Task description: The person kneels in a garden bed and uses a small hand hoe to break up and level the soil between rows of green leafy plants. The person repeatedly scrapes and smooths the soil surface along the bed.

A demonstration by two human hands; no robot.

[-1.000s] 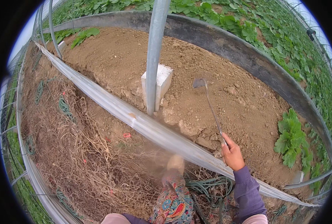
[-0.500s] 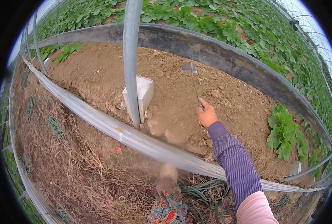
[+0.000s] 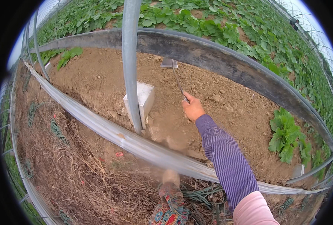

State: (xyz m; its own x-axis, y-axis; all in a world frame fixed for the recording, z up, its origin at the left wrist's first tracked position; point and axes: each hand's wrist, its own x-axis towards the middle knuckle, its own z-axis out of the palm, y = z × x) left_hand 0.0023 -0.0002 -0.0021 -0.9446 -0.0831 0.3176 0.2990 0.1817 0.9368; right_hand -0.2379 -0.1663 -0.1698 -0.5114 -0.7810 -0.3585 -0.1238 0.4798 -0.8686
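The right grip (image 3: 193, 109) has its fingers closed around the handle of a small hoe (image 3: 177, 78). The hoe's thin rod goes up and a bit left from the grip, and its flat metal blade (image 3: 169, 63) is at the far end, over the brown dirt (image 3: 245, 123). I can't tell if the blade touches the dirt. A purple striped sleeve (image 3: 226, 157) comes down and to the right from the grip, with pink cloth (image 3: 254, 210) below it. Left of the grip is a white block (image 3: 146, 98), with a tall gray pole (image 3: 130, 56) in front of it. Far to the right is a leafy green plant (image 3: 284, 131). Past the blade is a dark band (image 3: 211, 52), and lots of green plants (image 3: 196, 22) grow behind it. Below the grip runs a long silver strip (image 3: 125, 138), then a shoe (image 3: 171, 177), green rope (image 3: 200, 197) and dry brown stalks (image 3: 72, 180).
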